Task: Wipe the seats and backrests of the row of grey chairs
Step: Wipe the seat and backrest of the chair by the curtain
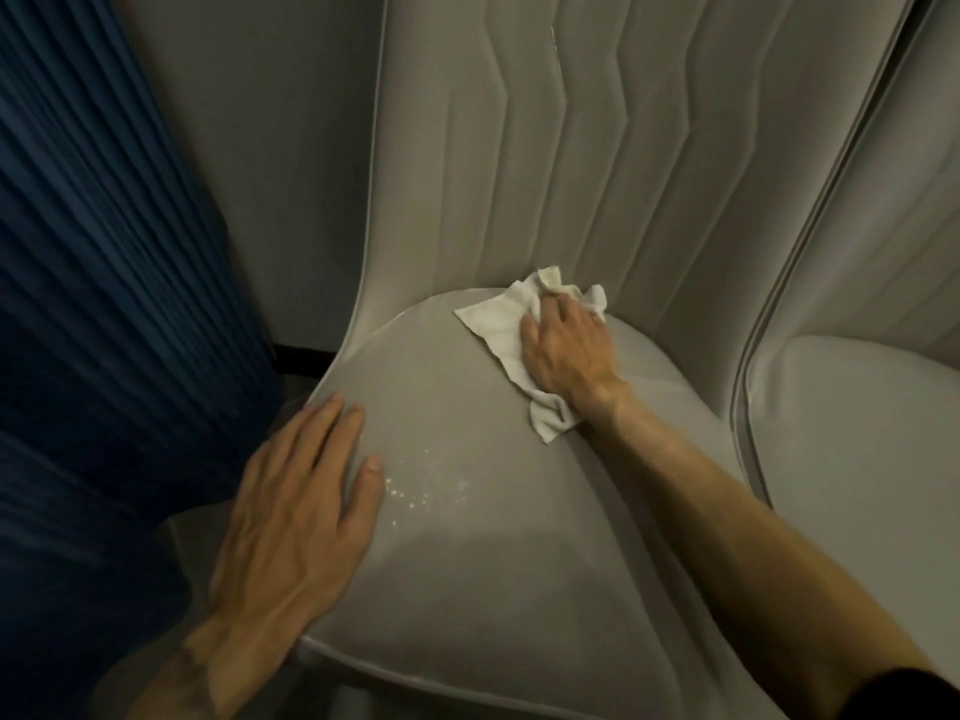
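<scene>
A grey chair fills the view, its rounded seat (467, 511) below and its ribbed backrest (571, 174) above. A crumpled white cloth (493, 324) lies at the back of the seat, close to the backrest. My right hand (563, 350) presses down on the cloth, fingers bent into its folds at the far end. My left hand (298, 501) rests flat on the seat's front left edge with straight fingers and holds nothing. Small pale specks (421, 485) dot the seat beside my left thumb.
A second grey chair (857, 407) stands directly to the right, its side almost touching the first. A dark blue pleated curtain (104, 278) hangs along the left. A plain grey wall (285, 148) shows behind the chairs.
</scene>
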The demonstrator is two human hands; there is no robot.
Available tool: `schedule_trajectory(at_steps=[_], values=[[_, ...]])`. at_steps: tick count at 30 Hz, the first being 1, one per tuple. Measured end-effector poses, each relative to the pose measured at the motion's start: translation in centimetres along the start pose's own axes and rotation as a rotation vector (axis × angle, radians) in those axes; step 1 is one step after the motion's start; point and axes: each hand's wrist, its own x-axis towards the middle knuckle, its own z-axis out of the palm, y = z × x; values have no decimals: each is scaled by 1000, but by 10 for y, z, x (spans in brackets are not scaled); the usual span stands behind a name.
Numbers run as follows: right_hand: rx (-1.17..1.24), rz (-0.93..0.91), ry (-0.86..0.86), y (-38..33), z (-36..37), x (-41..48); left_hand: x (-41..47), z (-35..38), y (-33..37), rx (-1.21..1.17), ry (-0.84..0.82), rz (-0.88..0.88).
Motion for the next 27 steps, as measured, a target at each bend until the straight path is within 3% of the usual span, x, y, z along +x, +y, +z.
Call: schedule_trajectory(at_steps=[3, 6, 11, 13, 16, 18, 20, 23, 25, 27], values=[[-49, 118, 32, 15, -1, -4, 1, 0, -1, 0, 13, 2], [-69, 206, 12, -15, 3, 5, 1, 0, -2, 7, 19, 1], [32, -140, -73, -52, 8, 18, 1, 2, -2, 17, 14, 12], [38, -147, -40, -22, 1, 12, 1, 2, -4, 9, 21, 16], [-41, 28, -50, 29, -6, 3, 2, 2, -5, 11, 29, 22], [-110, 105, -33, 11, -4, 8, 2, 4, -6, 6, 37, 13], [-80, 26, -4, -35, 3, 17, 2, 4, -5, 4, 41, 15], [17, -262, -81, -74, 9, 19, 1, 4, -4, 9, 49, 17], [60, -303, -118, -53, 6, 21, -1, 5, -5, 6, 46, 18], [38, -208, -94, -15, 0, 19, 0, 6, -5, -10, 57, 23]])
